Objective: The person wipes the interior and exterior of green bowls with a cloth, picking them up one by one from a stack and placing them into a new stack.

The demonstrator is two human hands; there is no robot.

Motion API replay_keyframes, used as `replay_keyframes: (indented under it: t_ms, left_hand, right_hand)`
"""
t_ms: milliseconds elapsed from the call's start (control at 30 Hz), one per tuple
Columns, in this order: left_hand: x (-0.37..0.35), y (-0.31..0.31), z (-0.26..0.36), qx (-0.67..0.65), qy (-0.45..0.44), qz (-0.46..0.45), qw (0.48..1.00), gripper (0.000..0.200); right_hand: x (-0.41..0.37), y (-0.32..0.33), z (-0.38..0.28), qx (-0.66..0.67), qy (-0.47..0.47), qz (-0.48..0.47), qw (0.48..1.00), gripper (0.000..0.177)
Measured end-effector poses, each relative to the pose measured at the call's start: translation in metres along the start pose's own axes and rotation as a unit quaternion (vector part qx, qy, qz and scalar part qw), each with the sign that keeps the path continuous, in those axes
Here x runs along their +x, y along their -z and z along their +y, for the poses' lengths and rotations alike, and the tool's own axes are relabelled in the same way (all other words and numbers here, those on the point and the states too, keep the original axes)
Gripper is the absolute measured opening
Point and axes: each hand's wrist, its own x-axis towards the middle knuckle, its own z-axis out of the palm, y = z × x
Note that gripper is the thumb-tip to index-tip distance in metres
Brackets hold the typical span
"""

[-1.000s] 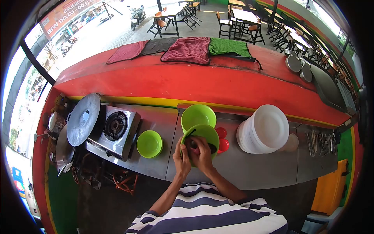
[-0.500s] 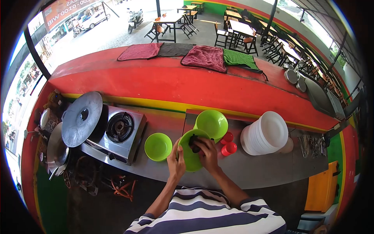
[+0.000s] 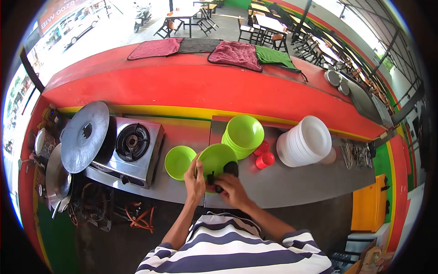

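A green bowl (image 3: 214, 157) is tilted up over the counter, with my left hand (image 3: 195, 182) gripping its left rim. My right hand (image 3: 232, 189) presses a bunched dark cloth (image 3: 232, 169) against the lower right of the bowl's inside. Parts of the cloth stick out on both sides of my fingers. To the left, a single green bowl (image 3: 180, 163) sits on the counter. Just behind the held one stands a stack of green bowls (image 3: 245, 132), with red cups (image 3: 265, 160) beside it.
A gas stove (image 3: 132, 148) and a large metal wok lid (image 3: 85, 137) stand on the left. White plates (image 3: 301, 144) are stacked at the right, before a bunch of metal cutlery (image 3: 356, 156). Folded towels (image 3: 235, 55) lie along the red ledge (image 3: 182, 86).
My right hand and the cloth have moved from the bowl's upper middle down toward its lower rim. My left hand still grips the bowl. The whole view has shifted slightly.
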Motion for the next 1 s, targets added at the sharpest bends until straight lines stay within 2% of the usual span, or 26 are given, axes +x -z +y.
replay_keyframes:
  t_ms: [33,133,267,367,400,467,500,567,600,700,833,867,933,967,1000]
  left_hand:
    - [0.0,0.001,0.001,0.007,-0.005,-0.023,1.0,0.053]
    - [-0.002,0.0,0.011,-0.033,0.016,-0.071,0.997,0.054]
    - [-0.016,-0.006,0.02,-0.082,0.0,-0.047,0.996,0.047]
    - [-0.024,-0.002,0.022,-0.044,-0.032,-0.01,0.998,0.045]
    - [-0.025,0.002,0.023,-0.014,-0.048,0.005,0.999,0.045]
    - [-0.021,0.013,0.017,0.019,-0.091,0.047,0.995,0.044]
    - [-0.022,0.02,0.015,0.011,-0.073,0.061,0.995,0.044]
    - [-0.025,0.034,0.014,-0.005,-0.038,0.087,0.995,0.044]
    - [-0.024,0.036,0.007,-0.034,-0.079,0.126,0.988,0.044]
    - [-0.032,0.042,-0.01,-0.065,-0.004,0.136,0.989,0.045]
    - [-0.037,0.048,-0.006,-0.063,-0.03,0.152,0.986,0.049]
    - [-0.04,0.05,0.001,-0.05,-0.008,0.138,0.989,0.047]
    - [-0.042,0.046,-0.008,-0.026,-0.038,0.152,0.987,0.045]
    - [-0.046,0.046,-0.013,-0.014,-0.053,0.156,0.986,0.043]
    - [-0.049,0.049,-0.012,0.006,-0.025,0.141,0.99,0.041]
  right_hand:
    - [0.002,0.008,0.006,-0.055,0.028,0.004,0.998,0.054]
    - [0.012,0.031,0.022,-0.116,-0.004,0.063,0.991,0.055]
    - [0.025,0.035,0.024,-0.109,-0.008,0.195,0.975,0.057]
    - [0.022,0.017,-0.01,-0.105,-0.068,0.133,0.983,0.055]
    - [0.019,0.007,-0.027,-0.096,-0.107,0.097,0.985,0.061]
    - [0.008,-0.023,-0.048,-0.051,-0.106,0.063,0.991,0.063]
    - [0.008,-0.032,-0.054,-0.029,-0.105,0.044,0.993,0.064]
    - [0.018,-0.039,-0.061,0.14,-0.096,0.005,0.986,0.061]
    - [0.022,-0.043,-0.066,0.225,-0.093,-0.017,0.97,0.06]
    - [0.044,-0.063,-0.072,0.432,-0.16,-0.009,0.887,0.06]
    - [0.073,-0.084,-0.075,0.47,-0.171,0.101,0.86,0.058]
    - [0.08,-0.085,-0.079,0.456,-0.144,0.154,0.865,0.052]
    - [0.102,-0.067,-0.085,0.268,-0.03,0.209,0.94,0.046]
    - [0.109,-0.059,-0.082,0.168,0.028,0.237,0.956,0.044]
    - [0.116,-0.054,-0.078,0.133,0.03,0.244,0.96,0.038]
